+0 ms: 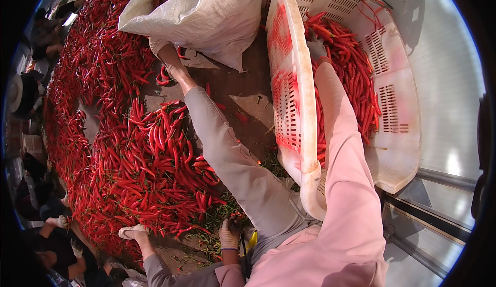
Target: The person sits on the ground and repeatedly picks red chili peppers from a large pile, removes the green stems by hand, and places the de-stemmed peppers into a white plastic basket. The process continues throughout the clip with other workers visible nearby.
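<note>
My right hand (pixel 317 48), in a grey glove with a pink sleeve behind it, reaches over the rim of a white plastic crate (pixel 306 93) and rests among red chili peppers (pixel 348 77) inside it. Whether its fingers grip a pepper is unclear. Low in the picture, between my legs, my left hand (pixel 229 234) wears a striped glove with dark, stained fingers. It lies beside green stems (pixel 211 231) and small red bits; what it may hold cannot be made out. A broad heap of red chili peppers (pixel 143 170) spreads in front of me.
A white woven sack (pixel 205 27) with peppers in it stands beyond my upper foot. My legs in grey trousers (pixel 236 159) straddle the near heap. Metal bars (pixel 445 180) lie by the crate at right. Several other people are along the left rim, some with gloved hands (pixel 62 222).
</note>
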Tool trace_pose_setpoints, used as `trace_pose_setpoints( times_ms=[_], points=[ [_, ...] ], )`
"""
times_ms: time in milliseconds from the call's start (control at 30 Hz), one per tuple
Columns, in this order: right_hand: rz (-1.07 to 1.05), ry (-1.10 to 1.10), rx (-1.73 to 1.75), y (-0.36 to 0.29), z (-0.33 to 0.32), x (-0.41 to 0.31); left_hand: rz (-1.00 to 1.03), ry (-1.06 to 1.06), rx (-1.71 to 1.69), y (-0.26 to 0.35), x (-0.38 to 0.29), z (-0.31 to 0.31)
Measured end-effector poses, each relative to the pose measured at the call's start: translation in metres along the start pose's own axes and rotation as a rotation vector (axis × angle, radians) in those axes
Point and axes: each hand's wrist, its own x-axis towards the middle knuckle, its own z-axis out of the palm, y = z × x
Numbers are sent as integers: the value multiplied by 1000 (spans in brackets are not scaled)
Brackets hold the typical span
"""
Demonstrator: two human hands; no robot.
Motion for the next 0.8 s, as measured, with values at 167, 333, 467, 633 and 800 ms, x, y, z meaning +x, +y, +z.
trace_pose_setpoints(
  times_ms=[167,333,467,633,800],
  points=[
    [-120,-117,-10,-9,7,-69,24,-22,-248,5,-22,23],
    [-398,101,-287,-10,-1,-203,188,28,21,7,-70,68],
    [-658,-82,-536,-9,-16,-278,291,-120,-4,-1,-97,92],
    [-755,-198,-369,-32,-74,-249,324,-201,-93,-4,-104,88],
    [-694,80,54,-136,-184,-242,347,-120,-118,1,-101,87]
  ],
)
